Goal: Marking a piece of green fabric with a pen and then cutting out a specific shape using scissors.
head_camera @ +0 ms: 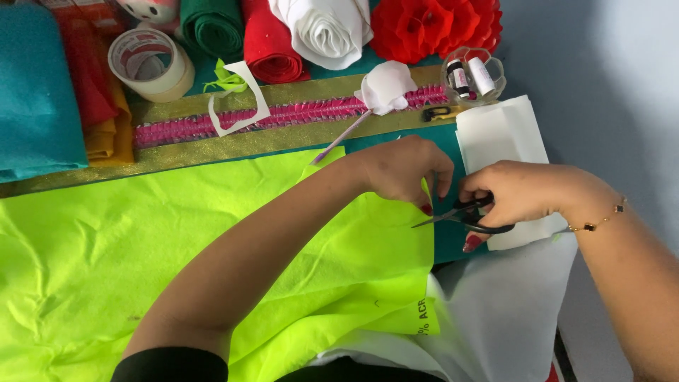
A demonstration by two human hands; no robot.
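Note:
A big sheet of neon yellow-green felt (141, 255) lies spread in front of me. My left hand (403, 170) pinches the felt's right edge, fingers curled down on it. My right hand (523, 194) holds black-handled scissors (460, 214), their blades pointing left at the felt's edge just under my left fingers. A thin gold bracelet sits on my right wrist.
White sheets (498, 134) lie to the right. Along the back are a tape roll (150, 64), green, red and white felt rolls, a red fabric flower (435, 25), a white flower on a stick (385, 88), a small dish with thread spools (472, 74), teal fabric (35, 92) and a pink-gold ribbon band (297, 113).

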